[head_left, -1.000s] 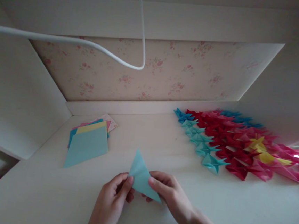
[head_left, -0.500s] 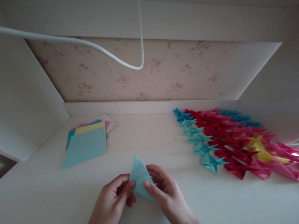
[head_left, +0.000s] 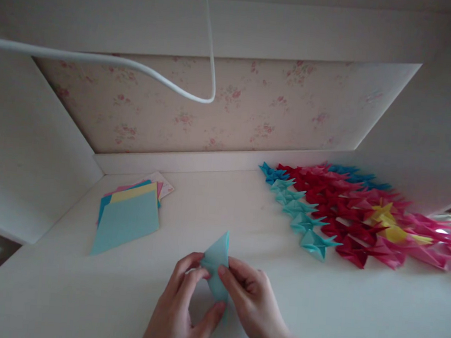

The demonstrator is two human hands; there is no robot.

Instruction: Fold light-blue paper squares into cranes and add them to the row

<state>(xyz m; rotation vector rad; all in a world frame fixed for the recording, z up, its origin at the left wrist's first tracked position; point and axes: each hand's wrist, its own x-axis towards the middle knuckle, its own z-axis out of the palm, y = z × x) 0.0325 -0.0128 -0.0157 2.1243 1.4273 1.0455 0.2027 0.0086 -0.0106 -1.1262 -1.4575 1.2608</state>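
The folded blue paper (head_left: pixel 216 267) is between my hands, over the tabletop (head_left: pixel 308 308), long axis pointing away from me. My right hand (head_left: pixel 252 293) pinches its right edge; my left hand (head_left: pixel 181 304), thumb and fingers apart, meets its left corner and near tip.

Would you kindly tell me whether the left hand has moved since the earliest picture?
Yes. Judged against the stack of paper sheets, the left hand has shifted a little to the right, away from the stack, and touches the folded turquoise paper.
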